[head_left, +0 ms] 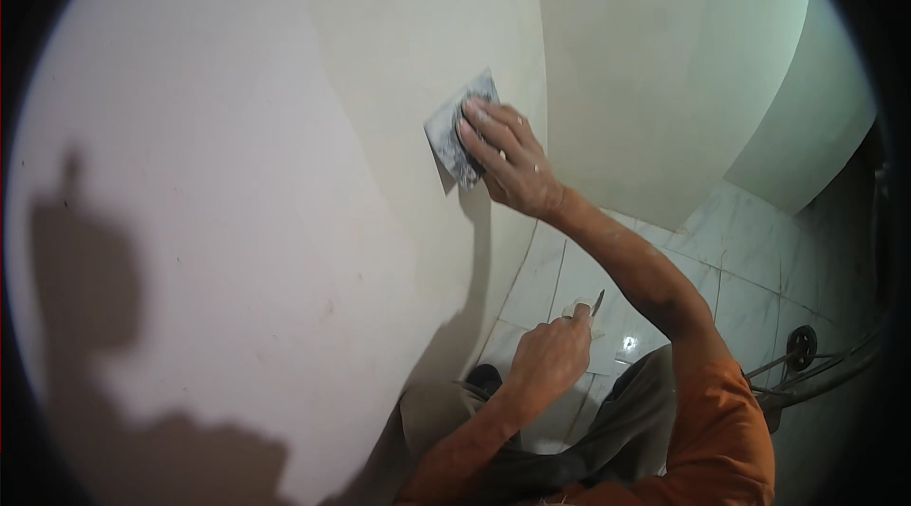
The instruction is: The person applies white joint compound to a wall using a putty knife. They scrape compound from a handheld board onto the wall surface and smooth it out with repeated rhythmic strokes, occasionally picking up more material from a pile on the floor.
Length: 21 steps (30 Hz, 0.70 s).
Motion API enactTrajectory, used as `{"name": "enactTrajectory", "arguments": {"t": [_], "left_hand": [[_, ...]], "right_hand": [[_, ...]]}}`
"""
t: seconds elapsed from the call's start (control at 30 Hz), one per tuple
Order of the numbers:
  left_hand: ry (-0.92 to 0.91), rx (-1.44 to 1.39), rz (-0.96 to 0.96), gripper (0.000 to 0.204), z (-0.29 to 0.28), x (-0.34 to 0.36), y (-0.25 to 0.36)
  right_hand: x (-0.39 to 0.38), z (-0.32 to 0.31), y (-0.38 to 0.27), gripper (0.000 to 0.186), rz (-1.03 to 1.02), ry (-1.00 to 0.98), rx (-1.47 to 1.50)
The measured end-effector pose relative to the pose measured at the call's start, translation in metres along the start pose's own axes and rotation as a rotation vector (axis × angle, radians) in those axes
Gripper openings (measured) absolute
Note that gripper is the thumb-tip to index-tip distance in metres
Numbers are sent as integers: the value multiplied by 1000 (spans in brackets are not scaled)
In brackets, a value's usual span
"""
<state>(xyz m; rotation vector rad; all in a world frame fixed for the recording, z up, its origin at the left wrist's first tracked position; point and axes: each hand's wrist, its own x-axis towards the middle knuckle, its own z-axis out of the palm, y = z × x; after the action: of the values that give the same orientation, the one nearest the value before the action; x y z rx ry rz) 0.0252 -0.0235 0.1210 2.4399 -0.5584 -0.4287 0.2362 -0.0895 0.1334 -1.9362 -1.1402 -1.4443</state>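
My right hand (511, 159) presses a grey, dusty sheet of sandpaper (454, 131) flat against a pale plastered wall (266, 183), near the wall's outer corner. The fingers are spread over the sheet. My left hand (555, 352) hangs lower, by my waist, closed around a small tool with a thin metal blade (598, 302) that sticks up from the fist, together with a bit of pale material. Both forearms are bare and an orange sleeve covers my right shoulder.
A second pale wall (655, 60) runs off to the right past the corner. Below lies a glossy white tiled floor (750, 269). A dark wheeled metal frame (807, 359) stands at the right edge. My shadow falls on the wall at lower left.
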Motion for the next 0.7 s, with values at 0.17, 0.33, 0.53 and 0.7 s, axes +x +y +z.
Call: {"name": "enactTrajectory", "arguments": {"t": [0.17,0.33,0.53,0.7], "left_hand": [[-30,6,-4,25,9,6,-9],[-66,105,-4,27,19,12,-8],[-109,141,-30,24,10,7,-4],[-89,143,-13,24,15,6,-1]], "right_hand": [[-62,21,-21,52,12,-60,69],[-125,1,-27,54,-68,-273,119],[-102,-52,-25,50,-45,-383,287],[10,-60,50,60,50,-19,42]]}}
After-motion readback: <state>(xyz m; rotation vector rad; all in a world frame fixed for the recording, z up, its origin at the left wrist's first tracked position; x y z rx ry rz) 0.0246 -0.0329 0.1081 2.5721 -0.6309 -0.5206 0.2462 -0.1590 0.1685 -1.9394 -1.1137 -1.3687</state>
